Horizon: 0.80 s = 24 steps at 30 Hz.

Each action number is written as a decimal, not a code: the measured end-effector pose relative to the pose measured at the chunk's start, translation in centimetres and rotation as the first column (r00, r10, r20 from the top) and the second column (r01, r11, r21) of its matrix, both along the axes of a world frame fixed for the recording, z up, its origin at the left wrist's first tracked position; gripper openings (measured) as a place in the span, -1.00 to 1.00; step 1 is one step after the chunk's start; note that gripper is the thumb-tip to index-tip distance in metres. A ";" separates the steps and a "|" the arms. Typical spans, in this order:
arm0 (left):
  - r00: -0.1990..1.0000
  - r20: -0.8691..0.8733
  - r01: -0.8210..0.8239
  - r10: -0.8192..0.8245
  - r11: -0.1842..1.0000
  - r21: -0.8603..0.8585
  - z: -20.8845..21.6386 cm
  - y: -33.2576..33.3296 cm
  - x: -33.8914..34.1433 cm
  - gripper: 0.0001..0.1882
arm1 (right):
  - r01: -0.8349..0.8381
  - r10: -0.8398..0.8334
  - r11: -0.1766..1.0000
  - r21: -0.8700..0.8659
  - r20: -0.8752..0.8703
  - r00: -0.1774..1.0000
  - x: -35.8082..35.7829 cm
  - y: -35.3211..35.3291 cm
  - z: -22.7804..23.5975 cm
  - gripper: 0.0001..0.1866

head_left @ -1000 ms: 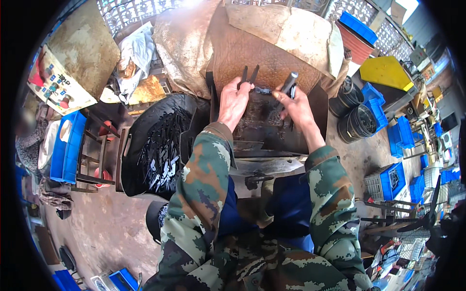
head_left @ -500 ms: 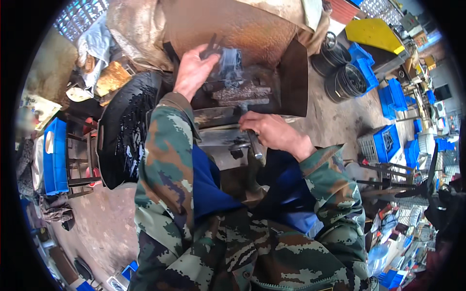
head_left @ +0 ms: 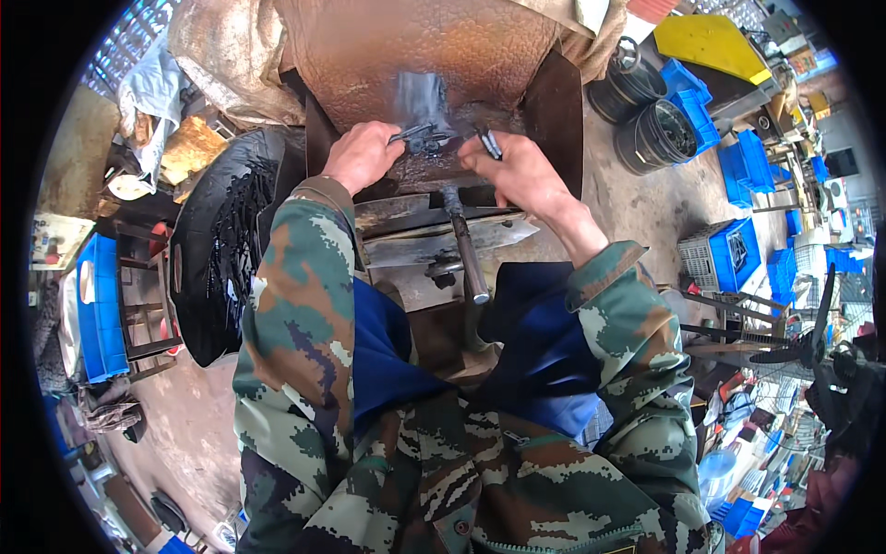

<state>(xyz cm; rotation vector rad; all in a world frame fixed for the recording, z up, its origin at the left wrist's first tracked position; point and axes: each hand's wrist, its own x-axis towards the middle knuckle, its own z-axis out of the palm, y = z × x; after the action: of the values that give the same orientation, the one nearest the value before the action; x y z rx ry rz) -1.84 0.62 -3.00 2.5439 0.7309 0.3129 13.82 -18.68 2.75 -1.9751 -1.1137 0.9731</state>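
My left hand point(head_left: 365, 155) is closed on a slim dark metal piece point(head_left: 412, 132), its end pointing right over the middle of a dark metal trough. My right hand point(head_left: 524, 175) pinches a short shiny metal piece point(head_left: 490, 144) at the trough's right side. The exact kind of both pieces cannot be made out. Between the hands lies a dark, wet-looking clump point(head_left: 430, 143). Just beyond it is a blurred grey-white patch point(head_left: 420, 95). A metal bar point(head_left: 467, 245) juts from the trough toward me, touched by neither hand.
A black tub point(head_left: 214, 263) of wet dark strips stands at my left. The trough's brown side wall point(head_left: 556, 120) rises at right, with a stained brown sheet point(head_left: 415, 42) behind. Black buckets point(head_left: 657, 138) and blue crates point(head_left: 738, 254) stand on the floor at right.
My right hand has let go of the metal bar, moved up and forward, and now holds a shiny piece. My left hand has come lower, its dark piece tilted from upright to nearly level.
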 end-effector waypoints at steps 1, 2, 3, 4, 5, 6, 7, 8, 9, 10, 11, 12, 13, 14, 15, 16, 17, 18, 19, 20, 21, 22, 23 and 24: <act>0.989 -0.146 0.003 -0.020 0.993 -0.118 0.6 0.2 1.1 -0.68 | 0.063 -0.061 0.996 0.068 -0.033 0.998 1.0 0.0 -0.6 -0.78; 0.988 -0.153 -0.007 -0.011 0.993 -0.115 0.2 0.6 0.7 -0.68 | 0.105 -0.094 0.985 0.138 -0.087 0.992 0.8 0.7 -0.9 -0.80; 0.994 -0.100 -0.042 0.032 0.994 -0.101 -0.1 0.9 0.3 -0.70 | 0.161 -0.136 0.974 0.159 -0.159 0.978 0.6 1.2 -1.1 -0.80; 0.996 -0.045 -0.076 0.072 0.993 -0.088 -0.4 1.2 0.0 -0.71 | 0.157 -0.130 0.974 0.161 -0.163 0.978 0.4 1.7 -1.3 -0.80; 0.996 -0.048 -0.080 0.076 0.993 -0.084 -0.6 1.4 -0.3 -0.71 | 0.203 -0.162 0.966 0.160 -0.236 0.958 0.2 2.2 -1.4 -0.80; 0.990 0.002 -0.139 0.140 0.984 -0.110 -0.7 1.7 -0.7 -0.71 | 0.249 -0.193 0.956 0.155 -0.307 0.932 -0.1 2.6 -1.5 -0.80; 0.980 0.063 -0.179 0.189 0.973 -0.144 -0.5 1.9 -0.2 -0.72 | 0.257 -0.202 0.953 0.158 -0.298 0.933 0.1 3.0 -1.6 -0.80; 0.984 0.092 -0.136 0.151 0.979 -0.151 -0.2 1.8 1.8 -0.72 | 0.327 -0.249 0.928 0.179 -0.355 0.901 1.2 2.0 -0.7 -0.79; 0.972 0.219 -0.030 0.090 0.965 -0.262 -0.6 2.9 0.6 -0.71 | 0.353 -0.236 0.915 0.195 -0.450 0.861 0.3 2.9 -0.9 -0.77; 0.936 0.349 0.089 0.043 0.931 -0.353 -1.1 3.9 -0.6 -0.71 | 0.339 -0.216 0.919 0.201 -0.463 0.860 -0.9 3.9 -1.1 -0.77; 0.922 0.379 0.148 0.085 0.825 -0.545 1.4 0.4 2.6 -0.72 | 0.449 -0.291 0.863 0.231 -0.499 0.817 1.0 2.3 -0.6 -0.77; 0.925 0.366 0.126 0.098 0.832 -0.540 2.5 -0.4 1.4 -0.72 | 0.495 -0.275 0.830 0.257 -0.583 0.765 0.0 3.2 -0.9 -0.77; 0.925 0.350 0.118 0.147 0.765 -0.633 3.5 -1.1 1.0 -0.74 | 0.485 -0.213 0.827 0.286 -0.638 0.740 -0.3 3.4 -0.9 -0.80; 0.924 0.333 0.119 0.188 0.685 -0.719 4.1 -1.7 1.0 -0.76 | 0.485 -0.214 0.825 0.290 -0.634 0.743 -0.5 3.5 -0.6 -0.80; 0.928 0.329 0.144 0.173 0.646 -0.749 4.5 -2.2 1.0 -0.75 | 0.489 -0.178 0.809 0.327 -0.656 0.734 -0.8 3.6 -0.5 -0.80; 0.927 0.333 0.149 0.171 0.646 -0.749 4.7 -2.5 1.1 -0.75 | 0.494 -0.143 0.790 0.362 -0.675 0.724 -1.0 3.6 -0.4 -0.81; 0.924 0.349 0.191 0.160 0.596 -0.780 4.9 -2.9 1.3 -0.75 | 0.491 -0.140 0.782 0.383 -0.660 0.738 -1.2 3.6 -0.3 -0.83; 0.919 0.364 0.232 0.150 0.542 -0.808 4.9 -3.1 1.4 -0.74 | 0.492 -0.143 0.782 0.383 -0.658 0.740 -1.2 3.6 -0.2 -0.83; 0.915 0.366 0.231 0.170 0.524 -0.820 5.1 -3.2 1.0 -0.71 | 0.493 -0.138 0.779 0.388 -0.660 0.738 -1.4 3.9 -0.3 -0.83; 0.915 0.366 0.233 0.167 0.522 -0.820 5.3 -3.1 1.1 -0.71 | 0.499 -0.141 0.773 0.391 -0.661 0.737 -1.2 3.9 -0.3 -0.84; 0.916 0.350 0.195 0.198 0.542 -0.817 5.4 -3.0 1.2 -0.69 | 0.501 -0.145 0.773 0.390 -0.660 0.737 -1.0 3.9 -0.4 -0.84; 0.914 0.333 0.156 0.230 0.560 -0.813 5.4 -2.8 1.2 -0.67 | 0.515 -0.185 0.778 0.360 -0.652 0.735 -0.8 3.9 -0.4 -0.84; 0.932 0.286 0.118 0.221 0.563 -0.818 4.8 -1.3 0.4 -0.67 | 0.521 -0.213 0.788 0.328 -0.649 0.731 -1.2 4.2 -0.6 -0.84; 0.932 0.287 0.119 0.222 0.560 -0.820 4.5 -0.7 0.4 -0.67 | 0.520 -0.215 0.789 0.326 -0.647 0.732 -1.1 4.1 -0.7 -0.84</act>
<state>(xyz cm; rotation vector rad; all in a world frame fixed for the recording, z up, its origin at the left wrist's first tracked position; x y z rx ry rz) -1.41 -0.09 1.51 1.4851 0.6018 0.3364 12.75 -14.60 2.09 -1.2692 -0.4913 0.8663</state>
